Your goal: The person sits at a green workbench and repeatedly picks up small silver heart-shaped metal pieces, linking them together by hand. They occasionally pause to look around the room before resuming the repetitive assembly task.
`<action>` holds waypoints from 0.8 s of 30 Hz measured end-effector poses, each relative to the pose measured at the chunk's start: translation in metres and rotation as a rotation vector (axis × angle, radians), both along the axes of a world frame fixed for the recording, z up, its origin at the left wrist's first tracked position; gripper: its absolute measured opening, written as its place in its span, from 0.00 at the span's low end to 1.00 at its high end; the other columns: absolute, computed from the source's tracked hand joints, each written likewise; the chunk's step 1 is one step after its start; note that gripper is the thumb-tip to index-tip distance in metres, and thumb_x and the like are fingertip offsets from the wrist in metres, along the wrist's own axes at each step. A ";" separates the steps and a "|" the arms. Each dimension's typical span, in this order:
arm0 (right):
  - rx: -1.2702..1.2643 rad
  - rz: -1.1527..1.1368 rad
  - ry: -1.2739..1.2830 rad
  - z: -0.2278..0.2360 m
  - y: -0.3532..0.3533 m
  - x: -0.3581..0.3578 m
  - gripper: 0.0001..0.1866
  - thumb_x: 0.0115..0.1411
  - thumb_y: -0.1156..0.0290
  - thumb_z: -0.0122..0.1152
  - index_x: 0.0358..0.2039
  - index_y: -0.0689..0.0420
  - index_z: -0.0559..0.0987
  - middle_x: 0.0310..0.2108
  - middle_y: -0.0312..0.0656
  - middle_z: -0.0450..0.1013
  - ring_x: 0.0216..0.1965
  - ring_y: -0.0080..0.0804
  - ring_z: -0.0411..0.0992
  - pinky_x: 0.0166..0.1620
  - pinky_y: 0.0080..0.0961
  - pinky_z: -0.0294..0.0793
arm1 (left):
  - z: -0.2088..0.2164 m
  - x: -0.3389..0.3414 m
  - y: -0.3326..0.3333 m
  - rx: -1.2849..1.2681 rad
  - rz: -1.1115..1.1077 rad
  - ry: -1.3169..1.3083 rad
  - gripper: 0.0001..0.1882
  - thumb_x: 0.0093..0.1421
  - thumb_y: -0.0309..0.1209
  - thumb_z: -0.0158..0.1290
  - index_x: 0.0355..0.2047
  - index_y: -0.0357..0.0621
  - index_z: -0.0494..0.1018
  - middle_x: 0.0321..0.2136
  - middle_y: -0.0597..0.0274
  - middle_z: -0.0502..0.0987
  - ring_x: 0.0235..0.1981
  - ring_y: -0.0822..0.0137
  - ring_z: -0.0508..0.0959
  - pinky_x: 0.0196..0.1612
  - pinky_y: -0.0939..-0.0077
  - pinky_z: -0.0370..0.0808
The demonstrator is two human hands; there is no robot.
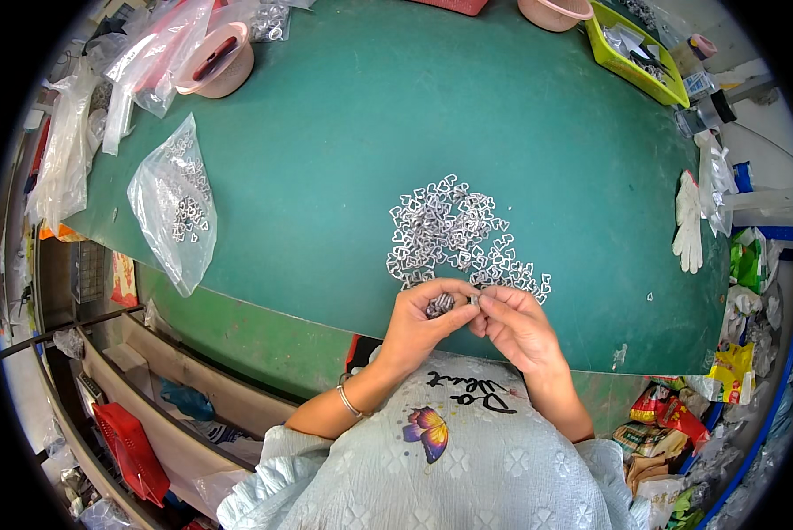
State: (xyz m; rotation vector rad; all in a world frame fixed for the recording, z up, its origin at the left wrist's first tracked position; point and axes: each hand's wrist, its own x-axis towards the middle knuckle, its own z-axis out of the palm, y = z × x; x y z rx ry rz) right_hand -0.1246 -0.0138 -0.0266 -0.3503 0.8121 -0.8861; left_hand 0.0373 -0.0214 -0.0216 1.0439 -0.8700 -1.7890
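Note:
A heap of small silver heart-shaped metal rings (445,225) lies on the green table, just beyond my hands. My left hand (411,325) is curled around several such rings (440,306), which show between its thumb and fingers. Thumb and fingers of my right hand (522,329) are pinched together and meet the left fingertips at the table's near edge. Between the fingertips is a small metal piece (473,300), mostly covered, its exact shape hard to make out.
On the green table (326,177), a clear plastic bag (174,212) holding more rings lies left. A pink basket (229,71) stands far left, a yellow-green tray (630,57) far right. A white glove (687,221) rests by the right edge. Drawers (193,371) sit lower left.

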 end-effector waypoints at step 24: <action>-0.421 -0.217 0.675 0.004 -0.006 0.007 0.11 0.52 0.84 0.56 0.38 0.62 0.74 0.27 0.32 0.69 0.27 0.14 0.63 0.32 0.11 0.63 | -0.012 0.007 0.004 0.283 0.025 0.222 0.07 0.59 0.27 0.47 0.34 0.37 0.72 0.21 0.68 0.68 0.18 0.81 0.61 0.18 0.89 0.54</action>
